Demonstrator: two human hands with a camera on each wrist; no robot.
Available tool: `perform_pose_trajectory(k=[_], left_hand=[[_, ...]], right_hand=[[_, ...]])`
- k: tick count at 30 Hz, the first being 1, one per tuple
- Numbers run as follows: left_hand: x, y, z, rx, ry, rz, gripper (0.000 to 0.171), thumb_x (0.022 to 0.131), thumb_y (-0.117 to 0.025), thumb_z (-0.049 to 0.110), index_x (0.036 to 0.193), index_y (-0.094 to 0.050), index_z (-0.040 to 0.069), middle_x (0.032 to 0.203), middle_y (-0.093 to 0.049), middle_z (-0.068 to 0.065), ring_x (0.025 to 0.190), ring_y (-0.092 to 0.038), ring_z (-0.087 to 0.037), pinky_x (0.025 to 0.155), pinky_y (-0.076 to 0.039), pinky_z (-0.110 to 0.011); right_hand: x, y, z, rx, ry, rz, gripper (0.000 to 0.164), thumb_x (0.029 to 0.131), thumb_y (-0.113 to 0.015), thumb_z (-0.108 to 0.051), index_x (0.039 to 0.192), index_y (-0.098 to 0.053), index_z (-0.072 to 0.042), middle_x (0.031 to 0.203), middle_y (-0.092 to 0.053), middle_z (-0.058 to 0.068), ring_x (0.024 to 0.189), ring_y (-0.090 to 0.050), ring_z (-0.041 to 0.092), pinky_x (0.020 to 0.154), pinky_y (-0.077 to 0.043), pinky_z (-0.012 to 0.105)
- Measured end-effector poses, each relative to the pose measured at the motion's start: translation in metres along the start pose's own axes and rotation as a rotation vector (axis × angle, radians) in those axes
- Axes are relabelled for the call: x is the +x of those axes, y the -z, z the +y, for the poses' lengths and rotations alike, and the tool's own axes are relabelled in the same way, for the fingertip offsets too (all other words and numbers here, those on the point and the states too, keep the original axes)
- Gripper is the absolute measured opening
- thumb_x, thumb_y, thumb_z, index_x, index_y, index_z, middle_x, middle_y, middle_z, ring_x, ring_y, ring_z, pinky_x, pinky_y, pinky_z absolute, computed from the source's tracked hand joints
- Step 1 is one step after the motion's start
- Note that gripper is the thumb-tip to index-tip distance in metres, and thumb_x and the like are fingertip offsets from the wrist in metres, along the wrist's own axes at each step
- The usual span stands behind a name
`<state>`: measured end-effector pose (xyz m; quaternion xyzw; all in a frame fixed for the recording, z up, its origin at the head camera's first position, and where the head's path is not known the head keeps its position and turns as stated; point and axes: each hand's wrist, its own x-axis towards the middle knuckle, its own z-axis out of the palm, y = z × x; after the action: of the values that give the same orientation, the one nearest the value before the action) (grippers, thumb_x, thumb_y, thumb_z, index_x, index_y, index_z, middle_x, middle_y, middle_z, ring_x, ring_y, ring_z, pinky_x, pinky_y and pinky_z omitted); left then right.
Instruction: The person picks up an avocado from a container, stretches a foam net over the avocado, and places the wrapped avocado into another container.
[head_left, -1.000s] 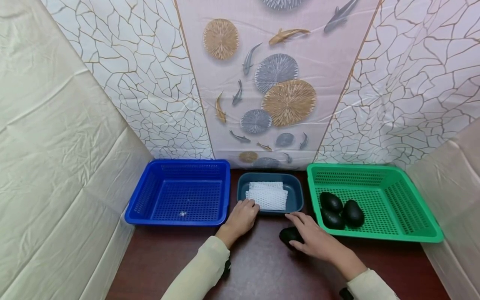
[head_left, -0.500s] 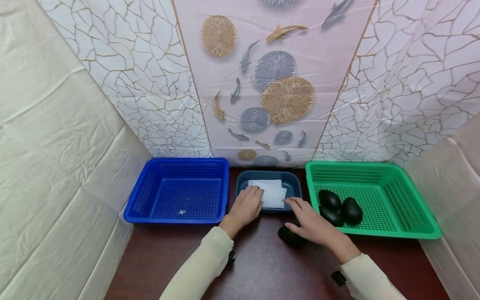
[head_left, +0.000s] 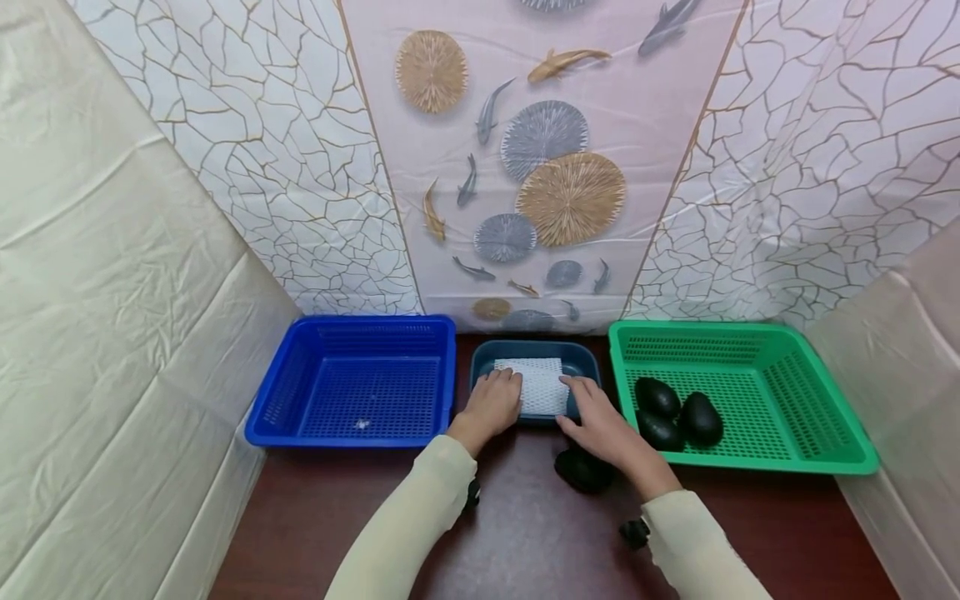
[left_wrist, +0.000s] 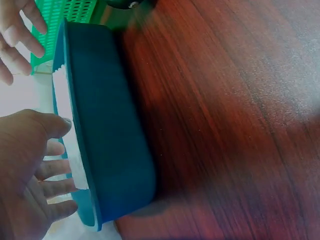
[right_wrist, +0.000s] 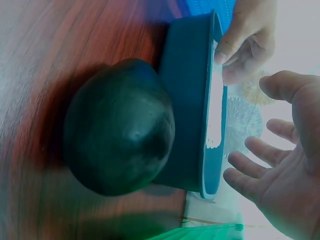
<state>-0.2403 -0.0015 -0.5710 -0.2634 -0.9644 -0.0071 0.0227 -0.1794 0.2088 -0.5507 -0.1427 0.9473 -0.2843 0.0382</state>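
Observation:
White foam net sleeves (head_left: 543, 392) lie flat in a small dark teal tray (left_wrist: 107, 115). At the tray's left end, my left hand (head_left: 495, 402) pinches the sleeve's edge, thumb on the near side and fingers behind it, as the left wrist view shows. My right hand (head_left: 600, 421) is held over the tray's right end, its fingers spread and relaxed with nothing in them. Below that hand, a dark avocado (right_wrist: 120, 127) rests on the table in front of the tray; in the head view the hand partly covers it.
To the left stands a blue perforated basket (head_left: 348, 443) with a small white speck on its floor. A green perforated basket (head_left: 780, 462) at the right holds three dark avocados (head_left: 701, 419). A patterned cloth wall (head_left: 570, 275) rises behind the reddish-brown table (head_left: 517, 542).
My left hand has moved from the tray's front left edge onto the foam sleeves and gripped one; the top sleeve has shifted. My right hand has lifted off the avocado and moved forward over the tray.

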Motion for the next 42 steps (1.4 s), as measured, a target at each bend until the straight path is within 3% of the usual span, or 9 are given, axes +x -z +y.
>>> perform_pose_trajectory(k=[11, 17, 22, 30, 36, 42], left_hand=[[0.004, -0.009, 0.001, 0.013, -0.003, 0.016, 0.025, 0.103, -0.058, 0.022, 0.121, -0.067, 0.008, 0.116, -0.066, -0.011, 0.107, -0.062, -0.029, 0.087, -0.056, -0.044], [0.003, -0.009, 0.001, 0.011, -0.024, 0.035, 0.022, 0.1, -0.064, 0.018, 0.12, -0.068, 0.01, 0.115, -0.065, -0.01, 0.105, -0.061, -0.027, 0.085, -0.055, -0.042], [0.002, -0.009, -0.001, 0.003, -0.036, 0.072, 0.022, 0.096, -0.071, 0.015, 0.117, -0.07, 0.012, 0.112, -0.066, -0.009, 0.104, -0.062, -0.027, 0.083, -0.055, -0.042], [0.004, -0.01, -0.004, -0.041, -0.066, 0.146, 0.011, 0.096, -0.069, 0.011, 0.107, -0.07, 0.011, 0.103, -0.07, -0.008, 0.098, -0.067, -0.026, 0.077, -0.056, -0.042], [0.002, -0.003, -0.008, -0.09, -0.09, 0.175, 0.005, 0.095, -0.07, 0.009, 0.099, -0.069, 0.011, 0.096, -0.071, -0.007, 0.09, -0.07, -0.024, 0.076, -0.059, -0.039], [-0.003, 0.008, -0.014, -0.166, -0.062, 0.151, 0.009, 0.099, -0.067, 0.011, 0.107, -0.07, 0.01, 0.101, -0.072, -0.007, 0.092, -0.07, -0.023, 0.079, -0.059, -0.037]], right_hand=[[0.009, -0.007, 0.007, 0.056, -0.075, 0.025, 0.07, 0.101, -0.065, -0.024, 0.157, -0.032, 0.002, 0.156, -0.036, 0.029, 0.146, -0.037, 0.044, 0.114, -0.038, 0.061], [0.009, -0.007, 0.01, 0.065, -0.088, 0.031, 0.069, 0.1, -0.066, -0.023, 0.157, -0.033, 0.001, 0.156, -0.037, 0.029, 0.146, -0.038, 0.043, 0.114, -0.038, 0.06], [0.009, -0.007, 0.011, 0.072, -0.095, 0.017, 0.069, 0.101, -0.064, -0.024, 0.157, -0.032, 0.0, 0.157, -0.036, 0.029, 0.147, -0.037, 0.043, 0.115, -0.038, 0.061], [0.009, -0.005, 0.011, 0.076, -0.112, -0.002, 0.069, 0.102, -0.064, -0.024, 0.158, -0.031, -0.001, 0.158, -0.035, 0.028, 0.147, -0.036, 0.043, 0.114, -0.038, 0.061], [0.008, -0.004, 0.011, 0.091, -0.114, -0.008, 0.069, 0.102, -0.063, -0.024, 0.158, -0.03, -0.001, 0.158, -0.034, 0.028, 0.147, -0.037, 0.042, 0.114, -0.038, 0.061], [0.007, -0.001, 0.008, 0.092, -0.104, 0.057, 0.07, 0.1, -0.067, -0.023, 0.157, -0.033, -0.001, 0.156, -0.036, 0.027, 0.141, -0.044, 0.042, 0.11, -0.043, 0.061]])
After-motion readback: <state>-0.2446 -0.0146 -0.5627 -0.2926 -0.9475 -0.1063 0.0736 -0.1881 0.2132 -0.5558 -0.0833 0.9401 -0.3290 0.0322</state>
